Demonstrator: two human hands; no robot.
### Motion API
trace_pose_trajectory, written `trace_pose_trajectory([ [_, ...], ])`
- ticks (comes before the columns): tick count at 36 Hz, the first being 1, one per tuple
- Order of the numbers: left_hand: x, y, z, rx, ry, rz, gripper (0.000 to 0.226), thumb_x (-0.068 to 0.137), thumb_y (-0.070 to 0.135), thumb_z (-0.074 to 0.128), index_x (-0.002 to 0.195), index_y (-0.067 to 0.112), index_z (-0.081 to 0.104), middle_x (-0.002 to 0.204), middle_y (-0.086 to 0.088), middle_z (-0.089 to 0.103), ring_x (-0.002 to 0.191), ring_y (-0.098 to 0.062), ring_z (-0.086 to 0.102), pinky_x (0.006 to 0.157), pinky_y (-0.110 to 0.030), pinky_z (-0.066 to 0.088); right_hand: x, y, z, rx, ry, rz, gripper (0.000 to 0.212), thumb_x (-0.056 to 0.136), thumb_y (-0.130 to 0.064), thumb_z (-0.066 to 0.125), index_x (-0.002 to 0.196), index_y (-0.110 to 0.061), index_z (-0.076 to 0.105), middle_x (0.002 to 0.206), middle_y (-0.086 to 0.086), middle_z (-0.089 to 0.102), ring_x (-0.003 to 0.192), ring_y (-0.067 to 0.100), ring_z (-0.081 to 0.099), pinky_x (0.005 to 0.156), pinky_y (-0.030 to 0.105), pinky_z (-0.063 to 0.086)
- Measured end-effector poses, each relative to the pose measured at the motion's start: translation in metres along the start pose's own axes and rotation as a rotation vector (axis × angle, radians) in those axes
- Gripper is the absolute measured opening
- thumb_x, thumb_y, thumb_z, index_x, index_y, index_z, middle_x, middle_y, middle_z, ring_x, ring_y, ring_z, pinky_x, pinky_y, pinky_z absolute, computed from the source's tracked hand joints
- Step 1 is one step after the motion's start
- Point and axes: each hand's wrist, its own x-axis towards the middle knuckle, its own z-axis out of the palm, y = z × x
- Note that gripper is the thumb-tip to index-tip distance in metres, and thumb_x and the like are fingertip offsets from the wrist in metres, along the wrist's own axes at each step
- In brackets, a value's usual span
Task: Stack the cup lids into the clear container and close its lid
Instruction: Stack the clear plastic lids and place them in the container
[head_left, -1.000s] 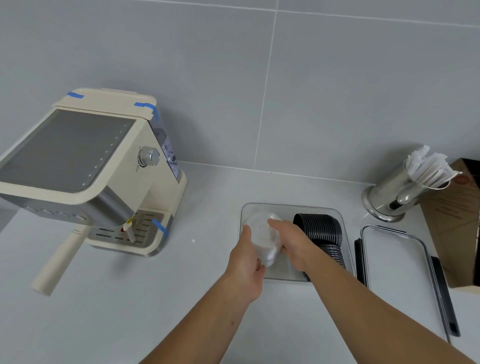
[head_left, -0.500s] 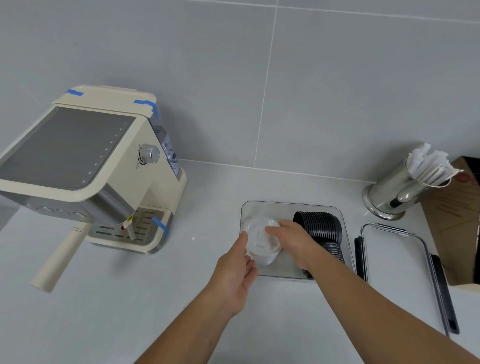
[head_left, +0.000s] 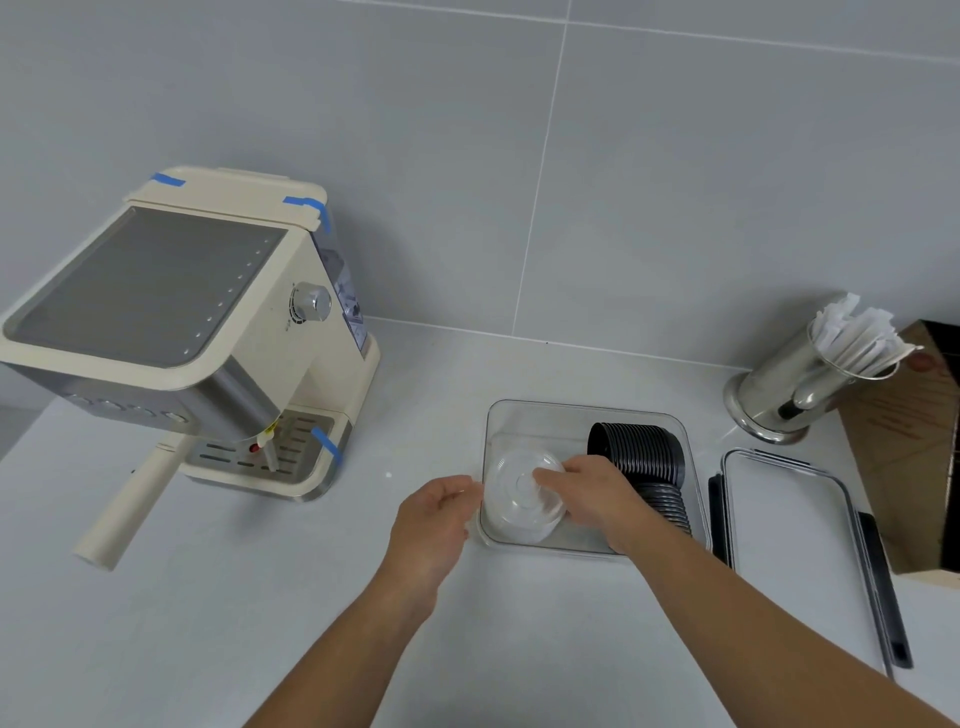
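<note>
A clear container (head_left: 587, 415) is shown standing open on a pale grey surface (head_left: 208, 623), and serves here as the landmark. Inside it, on its left side, a stack of translucent cup lids (head_left: 511, 506) is seen lying tilted, the top lid facing the camera. The right hand (head_left: 597, 499) is placed over the right edge of this stack inside the container, its fingertips (head_left: 543, 475) resting on the top lid; the grip appears loosely curled round the stack's rim, though how firmly it is held cannot be told. The left hand (head_left: 431, 525) is held just outside the container's left wall, its grip relaxed and partly open, with nothing held; whether its fingertips touch the wall or the lids cannot be told.

On the container's right side, a curved row of black cup lids (head_left: 641, 457) is seen lying on edge, extending from the far wall toward the near wall.

Just to the right of the container, its clear lid with black latches (head_left: 795, 525) lies flat on the surface. Beyond that lid, a steel holder of wrapped straws (head_left: 800, 384) stands, with a brown cardboard box (head_left: 914, 457) beside it. Well to the left of the container, a cream espresso machine (head_left: 208, 322) marked with blue tape is placed.
</note>
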Motion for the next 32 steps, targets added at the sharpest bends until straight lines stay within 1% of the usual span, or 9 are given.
trace_pose_trajectory([
  [3,0.004,-0.004,0.001,0.036,-0.016,-0.012,0.027,0.09,0.026,0.065,0.116,0.022,0.062,0.106,0.009,0.064,0.103,-0.013,0.061,0.102,-0.035,0.048,-0.007,-0.003,-0.002,-0.084,0.006,0.005,0.041,0.076,-0.036,0.069,0.053,-0.016,0.043,0.057,0.0,0.044,0.056,0.017,0.045,0.057,0.029,0.039],
  [7,0.007,-0.011,0.007,0.089,-0.056,-0.016,0.025,0.088,0.025,0.065,0.113,0.024,0.063,0.105,0.008,0.067,0.101,-0.011,0.063,0.101,-0.037,0.05,-0.01,-0.008,-0.006,-0.132,-0.007,0.027,0.044,0.076,-0.036,0.069,0.052,-0.018,0.038,0.054,-0.002,0.036,0.05,0.015,0.035,0.05,0.027,0.027],
  [10,0.008,-0.017,0.008,0.094,-0.072,0.005,0.015,0.09,0.024,0.063,0.102,0.032,0.067,0.103,0.01,0.071,0.099,-0.008,0.065,0.096,-0.034,0.052,-0.009,-0.008,-0.005,-0.108,-0.041,0.06,0.037,0.075,-0.035,0.071,0.056,-0.016,0.044,0.058,-0.001,0.042,0.054,0.016,0.043,0.057,0.027,0.037],
  [12,0.01,-0.02,0.008,0.092,-0.077,0.015,0.015,0.09,0.026,0.064,0.102,0.034,0.069,0.104,0.01,0.072,0.099,-0.007,0.066,0.096,-0.033,0.052,-0.011,-0.007,-0.002,-0.031,-0.069,0.084,0.027,0.077,-0.031,0.071,0.065,-0.013,0.056,0.068,0.002,0.054,0.068,0.02,0.058,0.071,0.031,0.052],
  [14,0.013,-0.022,0.007,0.093,-0.085,0.022,0.017,0.088,0.028,0.066,0.104,0.035,0.07,0.104,0.01,0.073,0.1,-0.007,0.067,0.097,-0.033,0.052,-0.012,-0.005,-0.001,0.048,-0.122,0.117,0.018,0.08,-0.028,0.071,0.082,-0.012,0.063,0.083,0.003,0.065,0.083,0.02,0.066,0.085,0.036,0.057],
  [19,0.017,-0.025,0.005,0.086,-0.12,0.026,0.018,0.084,0.032,0.069,0.101,0.038,0.073,0.099,0.016,0.076,0.101,-0.004,0.068,0.1,-0.036,0.051,-0.011,-0.002,0.004,0.135,-0.194,0.192,0.037,0.079,-0.031,0.073,0.111,-0.016,0.063,0.106,0.006,0.071,0.095,0.02,0.07,0.083,0.034,0.059],
  [24,0.016,-0.03,0.003,0.05,-0.129,0.034,0.015,0.084,0.034,0.069,0.092,0.045,0.074,0.1,0.018,0.076,0.102,-0.001,0.067,0.1,-0.033,0.051,-0.012,-0.007,0.011,0.294,-0.197,0.213,0.035,0.086,-0.021,0.07,0.119,-0.015,0.059,0.108,0.007,0.068,0.091,0.021,0.068,0.062,0.03,0.055],
  [26,0.016,-0.031,0.003,0.036,-0.136,0.028,0.019,0.084,0.031,0.068,0.085,0.049,0.074,0.098,0.019,0.076,0.101,0.0,0.067,0.098,-0.03,0.051,-0.01,-0.006,0.014,0.358,-0.154,0.217,0.039,0.085,-0.021,0.07,0.122,-0.017,0.057,0.113,0.009,0.065,0.096,0.024,0.066,0.065,0.034,0.056],
  [32,0.018,-0.032,0.002,0.027,-0.162,0.013,0.026,0.084,0.024,0.066,0.098,0.045,0.074,0.106,0.015,0.075,0.107,-0.004,0.066,0.103,-0.036,0.048,0.0,-0.013,0.021,0.463,-0.015,0.191,0.044,0.085,-0.02,0.07,0.125,-0.018,0.053,0.119,0.008,0.061,0.105,0.027,0.06,0.082,0.044,0.056],
])
